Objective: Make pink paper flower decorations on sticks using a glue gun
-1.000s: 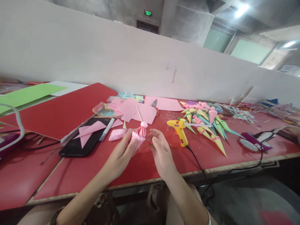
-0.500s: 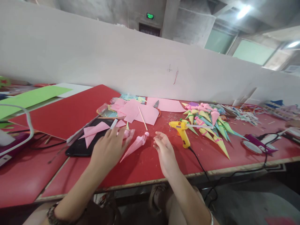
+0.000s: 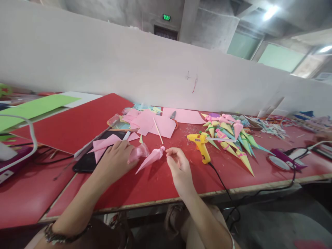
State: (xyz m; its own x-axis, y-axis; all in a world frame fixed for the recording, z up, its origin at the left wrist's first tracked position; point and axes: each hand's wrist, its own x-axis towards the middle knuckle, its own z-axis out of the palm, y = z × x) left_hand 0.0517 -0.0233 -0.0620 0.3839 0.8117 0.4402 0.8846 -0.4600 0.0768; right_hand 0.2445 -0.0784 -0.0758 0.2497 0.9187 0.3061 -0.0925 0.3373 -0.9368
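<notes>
My left hand (image 3: 116,157) lies over the dark phone-like slab (image 3: 84,163), its fingers curled at the left end of a small clear bag with pink contents (image 3: 140,152); the fingertips are partly hidden. A pink cone (image 3: 150,159) with a knobbed top lies on the red table between my hands, pointing down and left. My right hand (image 3: 173,157) is just right of that knob, with its fingers curved, a gap at the thumb and nothing held. Farther right lies a yellow glue gun (image 3: 203,147) with a white stick in it.
Pink sheets (image 3: 166,128), a thin stick (image 3: 158,130) and scissors (image 3: 176,123) lie behind my hands. Right of the glue gun is a pile of coloured cones (image 3: 242,155). A black cord (image 3: 220,178) hangs over the table edge. A large red sheet (image 3: 70,124) covers the left.
My left hand has drawn back leftward, showing more of the bag. My right hand has moved slightly left, closer to the pink cone's knob. The cone has shifted slightly up and right.
</notes>
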